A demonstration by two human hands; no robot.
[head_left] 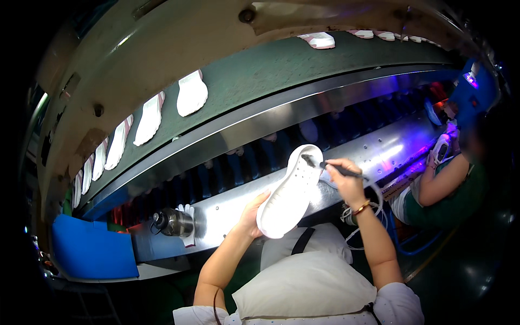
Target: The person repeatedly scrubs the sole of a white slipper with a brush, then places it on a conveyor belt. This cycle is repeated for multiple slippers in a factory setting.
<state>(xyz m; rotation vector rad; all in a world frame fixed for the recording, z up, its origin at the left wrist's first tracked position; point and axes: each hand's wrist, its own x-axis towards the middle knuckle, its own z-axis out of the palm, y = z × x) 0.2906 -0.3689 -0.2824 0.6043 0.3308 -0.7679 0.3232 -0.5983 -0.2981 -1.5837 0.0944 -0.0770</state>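
My left hand is closed around the side of a white shoe sole, holding it tilted with its hollow inner face up. Small holes dot its upper part. In my right hand a thin black-handled brush is pinched. Its dark head lies against the inside of the sole's far end. The sole is held above the edge of a metal ledge, in front of my apron.
A green conveyor belt carries several white soles beyond the ledge. A dark bottle lies on a white glove at left. A pale hose hangs beside my right wrist. At right, a co-worker's hands hold a shoe.
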